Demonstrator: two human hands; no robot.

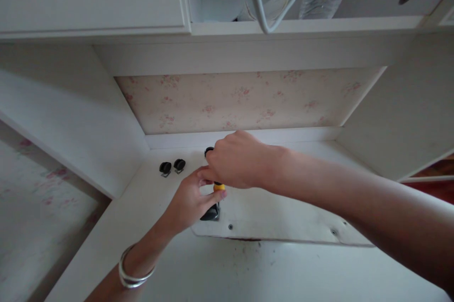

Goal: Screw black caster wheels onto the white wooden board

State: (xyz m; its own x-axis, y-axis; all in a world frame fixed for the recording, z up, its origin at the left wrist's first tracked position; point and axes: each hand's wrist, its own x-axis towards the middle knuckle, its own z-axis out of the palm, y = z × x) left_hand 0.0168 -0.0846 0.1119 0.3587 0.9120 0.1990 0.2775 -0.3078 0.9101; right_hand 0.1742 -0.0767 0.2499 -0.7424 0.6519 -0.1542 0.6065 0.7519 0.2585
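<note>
Both hands were on the driver, yellow band showing. Left had the band pinched between thumb and fingers; right was closed over the upper end, though my knuckles hid most of that grip. Couldn't see the tip.

Caster sat at 7 o'clock from the driver, plate on the panel, wheel half under my left hand. Couldn't tell whether a screw was in it.

Risks as I judged them:

- Cam-out. Right forearm came in low from 4 o'clock, so push could have gone sideways. Tip skips, gouges the panel or jabs my left thumb.
- Plate creep. No finger clearly pinned the caster; both hands were on the tool. Torque could have spun the plate off its holes.
- Bad bite. Front edge at 5 o'clock was dark and chipped, crumbs on the desk beyond. If that board was soft, a screw could strip.
- Blind spot. Right fist covered the work, so a tilted screw would have gone unnoticed.

Spare casters stood at 10 o'clock, well out of the way. Black bit at 11, mostly behind my right hand; couldn't identify it.
</note>
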